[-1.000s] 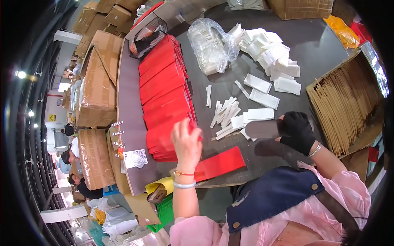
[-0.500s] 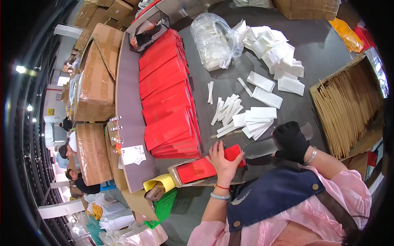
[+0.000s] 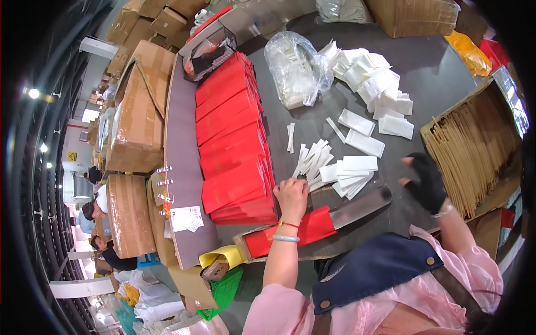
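My left hand (image 3: 292,198) is over the table beside a bunch of narrow white paper strips (image 3: 314,159). Its fingers are curled down, their tips hidden. Under that wrist lies a red paper sleeve (image 3: 318,225) at the table's front edge. A smoky see-through plastic sheet (image 3: 363,207) sticks out of the sleeve's right end. My right hand (image 3: 427,184), in a black fingerless glove, hovers right of the sheet, fingers apart and holding nothing. Folded white packets (image 3: 357,167) lie fanned between the hands. Left of my left hand stand overlapping stacks of red sleeves (image 3: 234,145).
A clear plastic bag of white strips (image 3: 296,72) and a heap of white packets (image 3: 379,84) lie farther back. At right stands a carton packed with thin brown pieces (image 3: 474,145). A wire basket (image 3: 209,53), yellow holder (image 3: 226,255) and large cartons (image 3: 139,111) are left.
My left hand has left the red sleeve and moved up to the white strips. The right hand has let go of the plastic sheet and moved right. The sheet now reaches less far right.
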Motion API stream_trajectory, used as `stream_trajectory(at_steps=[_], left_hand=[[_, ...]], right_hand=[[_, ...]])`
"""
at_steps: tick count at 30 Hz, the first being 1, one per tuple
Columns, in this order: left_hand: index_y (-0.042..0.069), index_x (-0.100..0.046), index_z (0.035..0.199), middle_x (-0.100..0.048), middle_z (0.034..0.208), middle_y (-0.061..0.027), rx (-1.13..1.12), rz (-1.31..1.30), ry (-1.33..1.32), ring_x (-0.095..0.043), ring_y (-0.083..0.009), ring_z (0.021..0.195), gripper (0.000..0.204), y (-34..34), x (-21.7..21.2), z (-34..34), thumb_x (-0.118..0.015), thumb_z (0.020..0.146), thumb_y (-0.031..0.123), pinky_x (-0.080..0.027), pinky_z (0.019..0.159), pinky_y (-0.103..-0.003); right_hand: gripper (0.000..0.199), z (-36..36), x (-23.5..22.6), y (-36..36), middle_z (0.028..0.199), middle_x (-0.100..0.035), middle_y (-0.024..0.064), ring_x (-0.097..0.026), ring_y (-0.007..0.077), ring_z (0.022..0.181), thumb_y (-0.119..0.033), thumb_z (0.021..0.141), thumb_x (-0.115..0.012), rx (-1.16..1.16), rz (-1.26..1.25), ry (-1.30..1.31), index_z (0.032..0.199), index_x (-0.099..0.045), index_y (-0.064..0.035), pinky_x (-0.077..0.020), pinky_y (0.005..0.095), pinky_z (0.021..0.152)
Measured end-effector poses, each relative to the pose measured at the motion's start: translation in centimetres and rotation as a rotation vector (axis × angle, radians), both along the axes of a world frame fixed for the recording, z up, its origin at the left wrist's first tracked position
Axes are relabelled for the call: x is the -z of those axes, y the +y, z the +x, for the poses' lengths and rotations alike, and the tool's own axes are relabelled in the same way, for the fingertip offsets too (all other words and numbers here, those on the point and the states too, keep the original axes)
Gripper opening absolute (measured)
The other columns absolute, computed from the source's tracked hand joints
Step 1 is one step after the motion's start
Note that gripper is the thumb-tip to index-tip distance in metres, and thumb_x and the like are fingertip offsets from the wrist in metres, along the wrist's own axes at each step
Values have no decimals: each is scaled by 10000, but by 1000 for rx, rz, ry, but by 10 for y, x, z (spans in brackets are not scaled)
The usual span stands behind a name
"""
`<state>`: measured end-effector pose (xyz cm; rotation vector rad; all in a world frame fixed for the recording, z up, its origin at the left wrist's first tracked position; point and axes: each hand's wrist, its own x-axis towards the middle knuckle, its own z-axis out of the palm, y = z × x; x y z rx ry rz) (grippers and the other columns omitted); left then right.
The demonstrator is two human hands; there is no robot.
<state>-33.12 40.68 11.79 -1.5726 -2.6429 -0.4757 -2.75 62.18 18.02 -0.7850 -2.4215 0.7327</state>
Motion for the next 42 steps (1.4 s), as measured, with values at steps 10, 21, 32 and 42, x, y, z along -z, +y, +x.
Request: stream_trajectory(at_steps=[10, 21, 32, 42], left_hand=[[95, -623, 786, -621, 748, -83, -32, 28, -115, -598, -299, 750, 55, 9, -12, -4, -673, 786, 119, -432, 691, -426], [66, -641, 829, -600, 1163, -139, 551, -2, -246, -552, -341, 1059, 83, 115, 6, 35, -649, 778, 132, -466, 889, -427], [43, -655, 792, -589, 936, -133, 469, 111, -334, -605, -327, 847, 68, 111, -1, 41, -687, 740, 75, -505, 739, -413], [15, -646, 806, -595, 923, -133, 292, 107, -783, -615, -294, 814, 74, 58, -75, 89, -694, 771, 59, -502, 748, -366]], right_hand=[[377, 210, 62, 111, 1209, -594, 164, -563, 307, 1133, -98, 840, -617, 709, -10, -107, 1205, -576, -15, -429, 374, 989], [283, 221, 69, 111, 1095, -611, 204, -553, 380, 1081, -107, 787, -568, 819, -41, -465, 1049, -616, -10, -435, 432, 960], [265, 208, 58, 96, 1101, -569, 210, -539, 392, 1027, -117, 833, -548, 849, 18, -555, 1077, -561, -14, -450, 435, 890], [339, 232, 48, 109, 1093, -631, 102, -599, 223, 986, -77, 957, -502, 840, 336, 44, 1287, -537, -8, -455, 316, 899]])
